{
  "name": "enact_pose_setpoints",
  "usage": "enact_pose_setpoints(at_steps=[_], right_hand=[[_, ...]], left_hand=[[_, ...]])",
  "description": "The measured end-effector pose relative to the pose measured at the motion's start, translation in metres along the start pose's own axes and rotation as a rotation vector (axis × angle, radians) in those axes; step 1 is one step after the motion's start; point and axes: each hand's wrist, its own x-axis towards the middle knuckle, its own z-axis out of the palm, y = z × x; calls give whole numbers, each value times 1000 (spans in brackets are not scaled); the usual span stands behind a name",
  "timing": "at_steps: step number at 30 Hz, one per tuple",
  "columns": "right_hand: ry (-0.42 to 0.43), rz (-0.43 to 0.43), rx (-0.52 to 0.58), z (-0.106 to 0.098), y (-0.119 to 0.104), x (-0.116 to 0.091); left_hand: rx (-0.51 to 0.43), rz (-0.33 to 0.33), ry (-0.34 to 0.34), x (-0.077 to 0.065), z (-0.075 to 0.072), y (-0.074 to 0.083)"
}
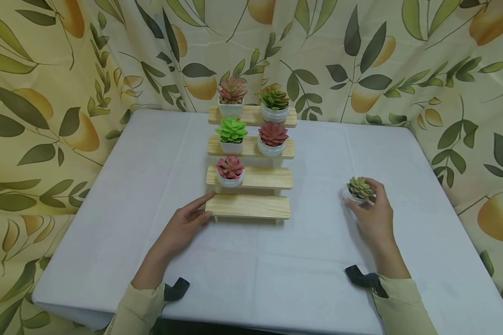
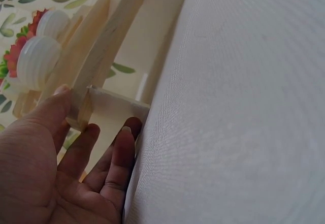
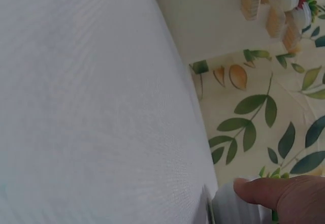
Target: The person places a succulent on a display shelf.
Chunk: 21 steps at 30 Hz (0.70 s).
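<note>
My right hand grips a small potted succulent with pale green leaves, its thumb against the white pot. Left of it stands a stepped wooden plant stand with several pale shelves. At the left end of the lowest shelf, my left hand holds the corner between thumb and fingers; in the left wrist view the fingers reach below the board near its white leg. A pink succulent sits on the left of the shelf just above; that shelf's right side is bare.
Higher on the stand are a bright green succulent, a dark red one, a pinkish one and a green one with reddish tips. A white cloth covers the table. Leaf-patterned fabric hangs behind.
</note>
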Motion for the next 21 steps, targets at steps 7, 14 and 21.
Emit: enact_pose_setpoints(at_steps=[7,14,21], right_hand=[[1,-22,9,1,-9,-3],[7,-79,40,2,-28,-10],[7,-213,28,8,-45,-20]], left_hand=[[2,0,2,0,0,0],[6,-3,2,-1,0,0],[-35,-9,-15,-1,0,2]])
